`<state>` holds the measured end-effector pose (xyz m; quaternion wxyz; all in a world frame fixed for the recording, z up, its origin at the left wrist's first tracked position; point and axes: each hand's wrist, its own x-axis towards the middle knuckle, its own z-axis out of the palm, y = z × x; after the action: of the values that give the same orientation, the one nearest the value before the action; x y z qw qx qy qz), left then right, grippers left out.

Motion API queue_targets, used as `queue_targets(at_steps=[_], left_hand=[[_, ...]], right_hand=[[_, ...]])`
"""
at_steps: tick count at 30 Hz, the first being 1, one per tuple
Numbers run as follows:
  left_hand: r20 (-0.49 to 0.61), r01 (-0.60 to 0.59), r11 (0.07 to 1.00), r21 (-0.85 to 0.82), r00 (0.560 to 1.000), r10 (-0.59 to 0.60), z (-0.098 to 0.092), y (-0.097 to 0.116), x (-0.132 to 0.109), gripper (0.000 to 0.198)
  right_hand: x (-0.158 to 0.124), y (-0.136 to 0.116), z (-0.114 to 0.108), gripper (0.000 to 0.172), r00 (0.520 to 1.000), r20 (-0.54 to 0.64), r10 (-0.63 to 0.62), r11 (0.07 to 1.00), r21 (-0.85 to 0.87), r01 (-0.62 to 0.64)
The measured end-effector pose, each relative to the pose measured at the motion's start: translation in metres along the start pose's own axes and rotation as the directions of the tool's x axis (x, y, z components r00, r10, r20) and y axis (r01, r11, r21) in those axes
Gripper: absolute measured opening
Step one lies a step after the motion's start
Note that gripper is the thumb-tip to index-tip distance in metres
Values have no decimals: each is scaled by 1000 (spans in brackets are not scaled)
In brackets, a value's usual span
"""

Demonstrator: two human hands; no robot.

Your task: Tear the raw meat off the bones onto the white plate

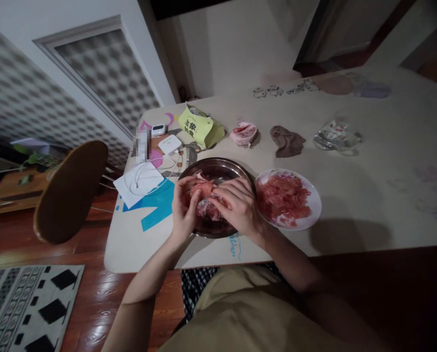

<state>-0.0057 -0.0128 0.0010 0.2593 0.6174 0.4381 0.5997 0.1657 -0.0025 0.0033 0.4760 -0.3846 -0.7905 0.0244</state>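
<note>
Over a round metal bowl, my left hand grips a reddish piece of citrus flesh, pomelo by its look. My right hand meets it from the other side, fingers bent and pinching at the piece's edge. Below both hands, pale pinkish scraps lie in the bowl, partly hidden by the fingers. Just right of the bowl stands a white plate heaped with loose red pulp.
Behind the bowl are a yellow-green packet, a crumpled pink bundle, a brown cloth and clear crumpled plastic. To the left lie a white device with a cable and paper. A wooden chair stands beyond.
</note>
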Motion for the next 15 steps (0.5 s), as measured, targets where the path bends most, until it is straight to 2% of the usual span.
queue_targets(at_steps=[7,12,15], left_hand=[[90,-17,997,80,996,9,-3,2,0,28],[3,-120,983,136,993,121,-6,-3,-3,30],[-46,-193,957,215,977,207,-7,-8,-3,32]], right_hand=[[-1,-2,-5,10,997,-76,-9,1000,5,9],[-6,3,-2,10,997,-66,35,999,26,-33],[-12,10,3,9,992,31,121,993,14,-121]])
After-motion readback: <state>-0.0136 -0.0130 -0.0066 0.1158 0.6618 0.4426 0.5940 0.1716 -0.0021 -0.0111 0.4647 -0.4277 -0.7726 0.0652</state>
